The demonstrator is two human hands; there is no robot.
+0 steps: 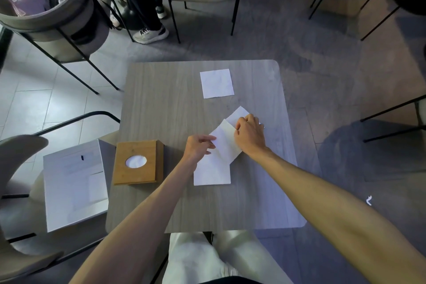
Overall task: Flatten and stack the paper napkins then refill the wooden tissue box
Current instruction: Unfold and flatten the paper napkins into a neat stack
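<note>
My right hand (250, 136) is covering part of a napkin (224, 143), so I cannot tell how my fingers are gripping it. My left hand (200, 146) is hiding that napkin's left edge. The lower napkin (212, 174) is lying partly buried beneath it. Inside the wooden tissue box (137, 162), only a white oval is showing; how full it is stays hidden.

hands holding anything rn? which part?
Both hands work one folded napkin: the right hand pinches its upper edge, the left hand touches its left edge. Whether it is lifted cannot be told.
</note>
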